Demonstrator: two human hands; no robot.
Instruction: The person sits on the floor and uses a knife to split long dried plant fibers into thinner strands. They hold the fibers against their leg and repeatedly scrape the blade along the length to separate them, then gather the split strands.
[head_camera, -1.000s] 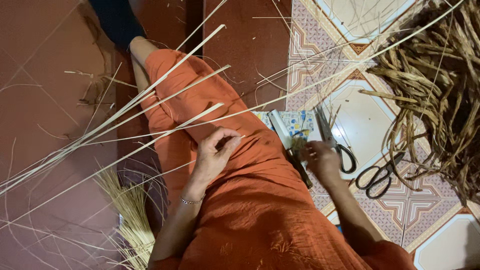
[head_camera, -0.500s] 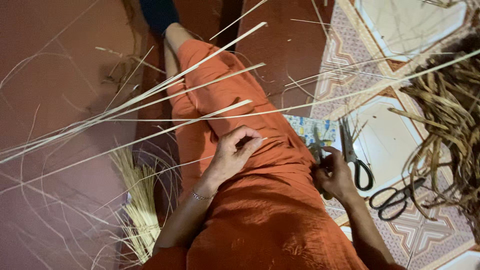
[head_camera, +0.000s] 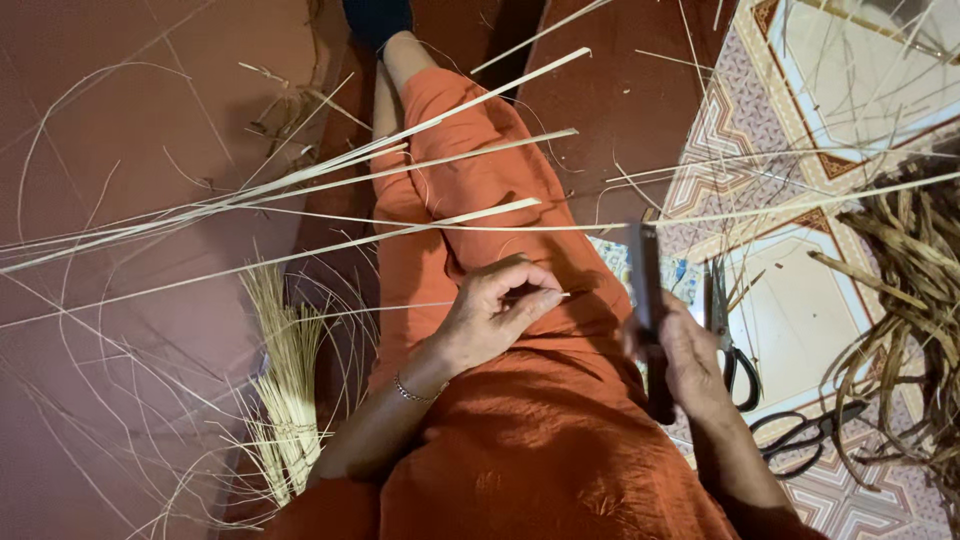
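Note:
My left hand (head_camera: 492, 312) rests on my orange-clad thigh and pinches the end of a thin pale strip (head_camera: 330, 310) that runs off to the left. My right hand (head_camera: 688, 358) grips a dark-handled knife (head_camera: 647, 275) with its flat blade pointing up and away from me. Several long flat bamboo strips (head_camera: 330, 170) lie across my leg (head_camera: 470, 170) and fan out to the left over the red floor.
A bundle of fine pale fibres (head_camera: 285, 390) lies on the floor at my left. Two pairs of black-handled scissors (head_camera: 735, 345) (head_camera: 805, 435) lie on the patterned tiles at right. A heap of brown dried strips (head_camera: 915, 310) fills the right edge.
My right hand has lifted the knife off the floor beside the scissors and now holds it upright. My left hand has closed on a thin strip. The view shifted right and down.

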